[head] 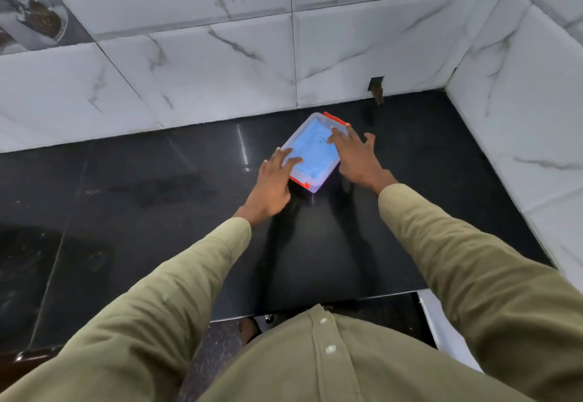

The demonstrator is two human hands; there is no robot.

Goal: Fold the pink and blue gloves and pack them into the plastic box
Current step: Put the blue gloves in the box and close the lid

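Translucent rectangular plastic box (315,152) with red clips, lid on, set askew on glossy black stone counter (157,199) near white marble-tiled wall (220,63). Blue showing through lid; gloves themselves not made out. Left hand (273,180) flat, fingers straight, resting on near lid corner. Right hand (355,153) spread, fingertips pressing far lid edge. Olive sleeves (176,285) below.

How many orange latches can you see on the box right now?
2. One orange latch sits at the far end of the plastic box, by the right hand; the other is at the near end, by the left hand. Others may be hidden.
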